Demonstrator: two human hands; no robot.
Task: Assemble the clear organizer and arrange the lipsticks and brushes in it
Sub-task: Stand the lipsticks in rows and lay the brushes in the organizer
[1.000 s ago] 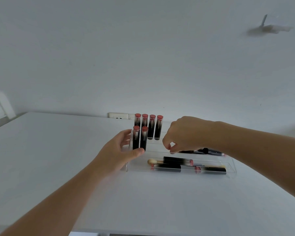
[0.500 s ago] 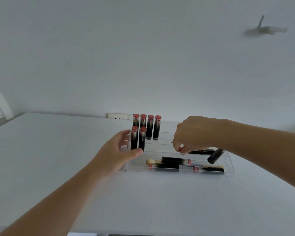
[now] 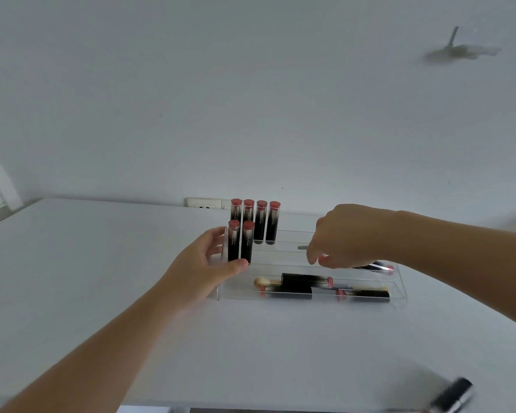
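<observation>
White wall fills the upper view, and below it a white table (image 3: 102,278) carries the clear organizer (image 3: 399,296), a stepped acrylic rack set near the wall with a white socket plate (image 3: 203,203) just behind it. Four lipsticks (image 3: 255,222) with black bodies and pinkish-red caps stand upright in the back tier at the rack's left end, and two more lipsticks (image 3: 240,244) stand upright in the tier in front of them. The left hand (image 3: 204,263) cups the rack's left end: its fingers reach round the side wall beside the front pair and its thumb presses against the front, just below the second of those two. The right hand (image 3: 344,236) hovers over the middle of the rack, fingers curled downward, pinching a thin grey stick (image 3: 303,247) that pokes out to the left; it may be a brush handle, though blur makes this hard to tell. A dark tube (image 3: 379,267) lies tilted in a tier just right of that hand, partly hidden by it. In the lowest front tray several lipsticks and a brush with a pale sponge tip (image 3: 261,282) lie on their sides, below both hands. At the bottom right edge a blurred black and silver cylinder (image 3: 455,396) shows.
</observation>
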